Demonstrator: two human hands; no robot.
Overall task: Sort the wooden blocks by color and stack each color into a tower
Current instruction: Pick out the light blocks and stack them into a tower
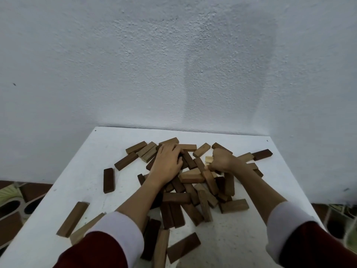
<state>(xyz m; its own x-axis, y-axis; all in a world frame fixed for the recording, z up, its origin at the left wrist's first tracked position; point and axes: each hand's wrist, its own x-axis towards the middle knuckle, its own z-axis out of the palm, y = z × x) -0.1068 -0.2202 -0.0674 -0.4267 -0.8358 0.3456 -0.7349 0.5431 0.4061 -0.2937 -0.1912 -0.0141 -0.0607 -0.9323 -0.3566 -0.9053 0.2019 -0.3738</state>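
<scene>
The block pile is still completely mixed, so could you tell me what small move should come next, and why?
Probably lift the right hand clear with the pale block it grips and set it on bare table to start a light group. No tower exists yet, and the pile mixes dark and light blocks. The left hand rests on the pile.

Dark red sleeves [100, 250], wide white cuffs [123, 227] pushed up both forearms; hands bare, no rings.
</scene>
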